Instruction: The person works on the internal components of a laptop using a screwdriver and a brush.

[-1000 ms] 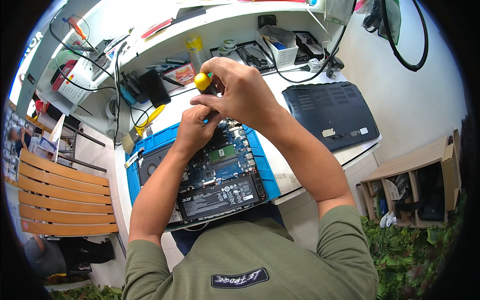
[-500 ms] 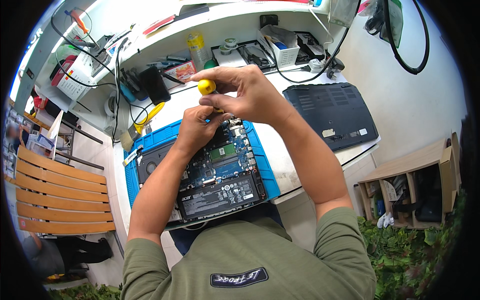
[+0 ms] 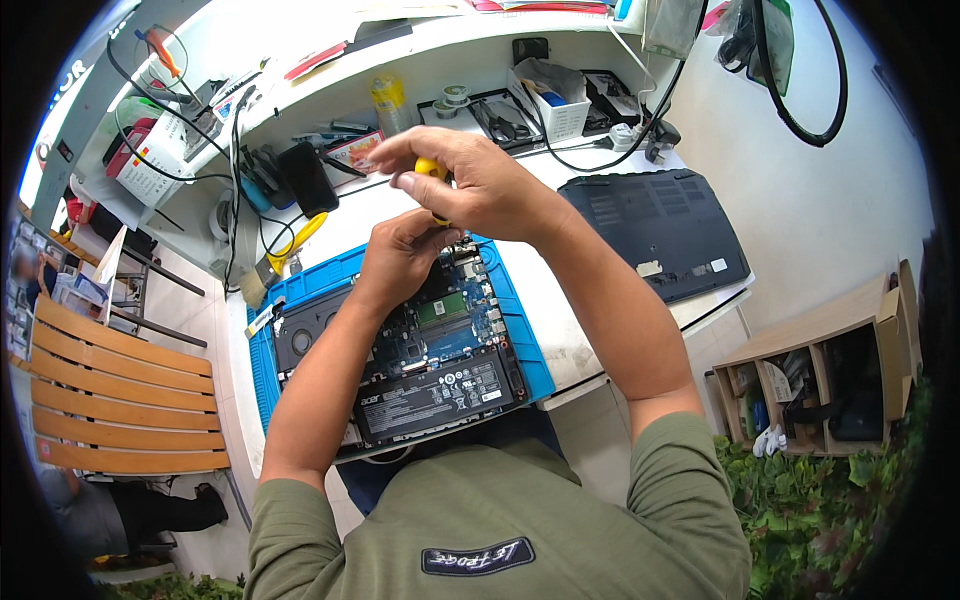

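Note:
A laptop lies opened up, its blue circuit board [image 3: 455, 340] and black battery [image 3: 432, 398] exposed, on a blue mat [image 3: 522, 345]. Over its far edge stands a screwdriver [image 3: 432, 168] with a yellow handle. My right hand [image 3: 480, 185] is round the top of that handle, thumb against it and the other fingers stretched loosely past it. Just below, my left hand [image 3: 397, 255] pinches the screwdriver's lower part with thumb and fingers. The tip is hidden behind the left hand. Under my left forearm shows part of a round fan [image 3: 303, 340].
A black laptop bottom cover [image 3: 655, 235] lies on the right of the white table. Behind are a phone [image 3: 310, 175], a yellow-labelled bottle [image 3: 390, 103] and a white basket [image 3: 552, 108]. A brush [image 3: 254, 290] sits at the mat's left corner. Black cables hang at the left.
My right hand's fingers have loosened and turned about the yellow handle, which now stands more upright. My left hand stays nearly in place. The whole view has shifted slightly.

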Demonstrator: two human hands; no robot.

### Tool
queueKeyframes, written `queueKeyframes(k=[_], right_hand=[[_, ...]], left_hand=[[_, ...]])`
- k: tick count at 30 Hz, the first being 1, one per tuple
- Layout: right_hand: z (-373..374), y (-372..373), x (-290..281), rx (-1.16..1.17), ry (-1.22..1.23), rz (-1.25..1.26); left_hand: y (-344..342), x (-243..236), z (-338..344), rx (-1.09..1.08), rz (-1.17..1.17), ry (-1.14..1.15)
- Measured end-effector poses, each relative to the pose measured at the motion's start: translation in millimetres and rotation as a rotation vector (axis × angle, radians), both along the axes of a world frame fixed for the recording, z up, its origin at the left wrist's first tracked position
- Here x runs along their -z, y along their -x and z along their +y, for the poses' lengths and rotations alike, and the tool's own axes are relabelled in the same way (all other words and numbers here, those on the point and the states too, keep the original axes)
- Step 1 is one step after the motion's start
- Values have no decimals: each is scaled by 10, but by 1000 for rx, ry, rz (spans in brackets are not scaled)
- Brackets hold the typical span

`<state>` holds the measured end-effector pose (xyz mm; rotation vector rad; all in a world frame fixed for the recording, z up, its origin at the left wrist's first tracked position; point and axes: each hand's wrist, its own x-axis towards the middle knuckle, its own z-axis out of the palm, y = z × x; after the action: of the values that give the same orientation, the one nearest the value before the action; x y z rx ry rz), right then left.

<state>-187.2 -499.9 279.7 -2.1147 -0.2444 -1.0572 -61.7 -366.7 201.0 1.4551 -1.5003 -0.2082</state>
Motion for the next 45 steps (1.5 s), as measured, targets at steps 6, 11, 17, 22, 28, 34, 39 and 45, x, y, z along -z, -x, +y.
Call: queueKeyframes(k=[6, 11, 17, 22, 28, 34, 39, 45], right_hand=[[198, 142, -81, 299, -48, -43], [236, 130, -31, 77, -261, -44], [211, 176, -36, 179, -143, 39], [141, 162, -9, 58, -191, -12], [199, 104, 30, 149, -134, 7], [258, 223, -80, 180, -127, 45], [163, 228, -37, -21, -170, -7], [235, 255, -48, 110, -52, 15]], left_hand=[[-70, 132, 1, -71, 3, 27], [-118, 220, -49, -91, 93, 35], [20, 61, -12, -36, 140, 6], [-26, 78, 23, -16, 60, 6], [-16, 129, 15, -112, 17, 27], [-80, 122, 39, -107, -32, 26], [-51, 69, 49, -20, -22, 25], [-78, 153, 33, -17, -51, 55]])
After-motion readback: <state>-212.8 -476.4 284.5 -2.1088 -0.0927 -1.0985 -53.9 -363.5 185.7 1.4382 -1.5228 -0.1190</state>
